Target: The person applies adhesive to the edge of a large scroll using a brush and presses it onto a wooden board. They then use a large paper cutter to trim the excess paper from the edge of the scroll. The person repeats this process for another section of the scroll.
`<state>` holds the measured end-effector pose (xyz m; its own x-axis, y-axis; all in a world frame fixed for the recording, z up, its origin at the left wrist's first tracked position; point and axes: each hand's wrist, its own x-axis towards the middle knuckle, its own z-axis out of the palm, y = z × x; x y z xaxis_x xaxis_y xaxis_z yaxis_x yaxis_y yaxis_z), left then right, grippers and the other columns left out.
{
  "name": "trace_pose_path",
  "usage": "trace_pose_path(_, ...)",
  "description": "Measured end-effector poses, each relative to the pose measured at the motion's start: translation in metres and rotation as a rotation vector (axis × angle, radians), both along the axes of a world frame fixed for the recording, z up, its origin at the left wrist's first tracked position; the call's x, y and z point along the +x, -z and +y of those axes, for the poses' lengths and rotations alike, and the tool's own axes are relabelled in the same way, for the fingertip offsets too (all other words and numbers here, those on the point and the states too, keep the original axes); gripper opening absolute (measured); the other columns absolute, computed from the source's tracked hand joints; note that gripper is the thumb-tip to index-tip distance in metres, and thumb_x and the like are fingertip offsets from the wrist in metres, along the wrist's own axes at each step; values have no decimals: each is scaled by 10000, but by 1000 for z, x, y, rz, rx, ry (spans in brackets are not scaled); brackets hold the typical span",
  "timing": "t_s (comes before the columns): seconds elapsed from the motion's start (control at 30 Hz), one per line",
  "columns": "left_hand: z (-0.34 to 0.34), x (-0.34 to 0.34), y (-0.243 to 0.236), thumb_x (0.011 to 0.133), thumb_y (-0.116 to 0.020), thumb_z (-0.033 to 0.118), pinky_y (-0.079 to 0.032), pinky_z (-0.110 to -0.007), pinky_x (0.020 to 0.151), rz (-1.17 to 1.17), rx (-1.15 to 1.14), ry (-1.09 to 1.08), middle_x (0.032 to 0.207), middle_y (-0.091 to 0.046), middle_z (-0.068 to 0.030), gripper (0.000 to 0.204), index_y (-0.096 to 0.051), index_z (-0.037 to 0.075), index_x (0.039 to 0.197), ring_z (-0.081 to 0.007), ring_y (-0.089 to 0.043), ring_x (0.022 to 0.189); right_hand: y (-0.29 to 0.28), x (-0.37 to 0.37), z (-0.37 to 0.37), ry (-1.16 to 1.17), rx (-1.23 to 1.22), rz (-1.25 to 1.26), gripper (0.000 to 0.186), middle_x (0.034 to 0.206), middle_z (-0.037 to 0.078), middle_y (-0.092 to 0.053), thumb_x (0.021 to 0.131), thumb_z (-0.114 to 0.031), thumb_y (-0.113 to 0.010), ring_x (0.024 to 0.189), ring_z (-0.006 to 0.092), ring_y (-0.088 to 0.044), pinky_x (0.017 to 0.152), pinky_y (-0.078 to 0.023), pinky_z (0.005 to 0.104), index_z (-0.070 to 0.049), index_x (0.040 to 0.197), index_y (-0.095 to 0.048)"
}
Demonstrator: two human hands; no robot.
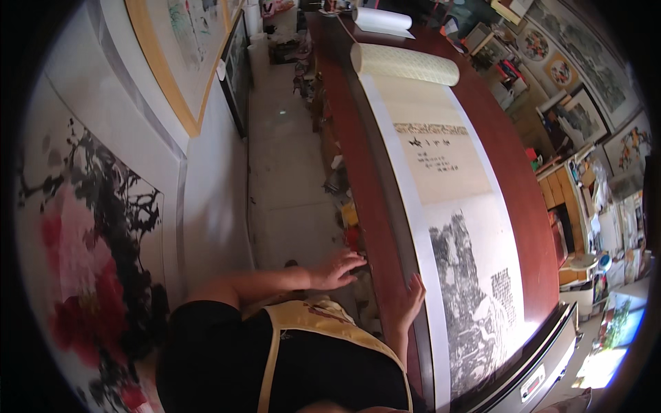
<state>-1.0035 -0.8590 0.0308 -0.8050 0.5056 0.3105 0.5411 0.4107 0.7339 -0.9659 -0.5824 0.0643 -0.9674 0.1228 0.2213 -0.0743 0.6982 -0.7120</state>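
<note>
A long hanging scroll lies unrolled along the dark red table. It bears a grey ink landscape, with a panel of black brush writing farther up. Its far end is still wound in a thick pale patterned roll. Beside the scroll's left border is my right hand, fingers stretched out and nothing visible in them; whether it touches the paper I cannot tell. My left hand hovers by the table's left edge, fingers loosely extended and holding nothing.
Beyond the thick roll lies a smaller white paper roll. A long machine with a small panel crosses the near right end. Framed pictures and cluttered shelves stand at right. A flower painting hangs at left, beside the aisle floor.
</note>
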Motion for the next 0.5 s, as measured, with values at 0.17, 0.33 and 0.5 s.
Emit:
trace_pose_path(0.17, -94, -75, -10, 927, -742, 174, -485, -449, 1017, -7, -68, -122, 1292, -624, -147, 539, -548, 81, 1421, -351, -601, 1173, 14, -96, -74, 52, 118, 115, 472, 1431, 255, -509, 964, -108, -616, 1332, 454, -491, 1097, -420, 535, 1, 1413, -521)
trace_pose_path(0.33, -147, -136, -31, 964, -702, 213, -493, -442, 989, -151, -88, -226, 1257, -632, -147, 486, -562, 93, 1414, -348, -607, 1141, 77, -142, -63, 416, 496, 97, 618, 1600, 240, -380, 1025, -305, -623, 1424, 453, -420, 1173, -330, 559, -55, 1544, -398)
trace_pose_path(0.5, -189, -204, -24, 980, -695, 220, -497, -404, 1001, -279, -70, -261, 1301, -630, -168, 487, -553, 77, 1424, -338, -617, 1161, 82, -147, -61, 382, 559, -142, 577, 1590, 198, -414, 1048, -366, -569, 1477, 407, -374, 1197, -289, 575, -76, 1526, -428)
